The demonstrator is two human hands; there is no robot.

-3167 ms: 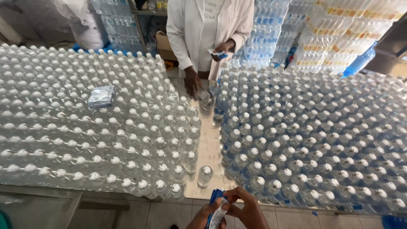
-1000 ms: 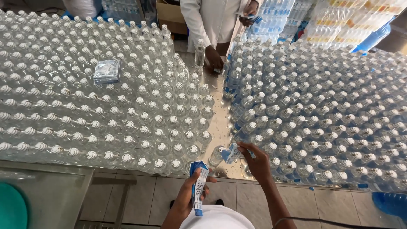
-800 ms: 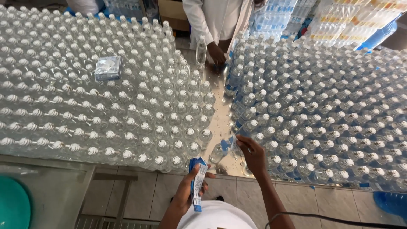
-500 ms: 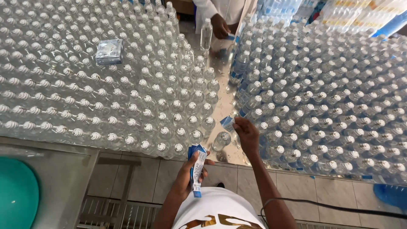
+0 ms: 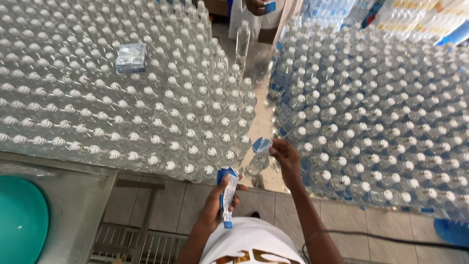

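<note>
The head view looks straight down at a table [image 5: 264, 122] packed with clear bottles with white caps. One big group of bottles [image 5: 122, 98] fills the left side. Another big group [image 5: 381, 112] fills the right side. A thin bare strip of shiny table runs between the two groups.

The left hand [image 5: 220, 198] is low in the middle, just past the near edge of the table and over the tiled floor [image 5: 161, 205]. Its fingers are curled tight around a stack of labels [image 5: 227, 195], blue and white, which stands almost upright in the fist.

The right hand [image 5: 286, 156] is a bit higher, over the near end of the bare strip. Its thumb and first fingers pinch one small blue and white label [image 5: 261, 145]; the other fingers are loosely bent. The label hangs just above a lone bottle [image 5: 256, 164] that stands in the strip, near the table edge. I cannot tell if the label touches that bottle.

A small shiny packet [image 5: 131, 57] lies on top of the left group, well apart from both hands.

At the far end of the strip another bottle [image 5: 243, 39] stands alone. Past it, another person's hand [image 5: 255, 6] shows at the top edge, holding something blue.

A green tub [image 5: 22, 220] sits at the bottom left. A dark cord [image 5: 386, 238] lies across the floor on the right.
</note>
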